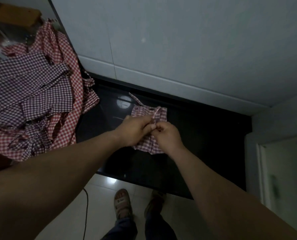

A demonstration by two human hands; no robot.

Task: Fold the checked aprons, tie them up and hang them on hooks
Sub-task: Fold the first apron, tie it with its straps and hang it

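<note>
A small folded checked apron [145, 113] lies on the black glossy counter [204, 135] in the middle of the view. My left hand [135, 129] and my right hand [167, 135] meet over it, and each pinches the apron's strap where it wraps round the bundle. One loose strap end [135, 99] trails away toward the wall. The near part of the bundle is hidden under my hands.
A heap of red-checked [69, 87] and purple-checked aprons [26, 87] lies on the counter's left end. A white wall [178, 40] backs the counter and a white cabinet [282, 170] stands at the right. My feet [122, 204] stand on a pale tiled floor, beside a dark cable [86, 213].
</note>
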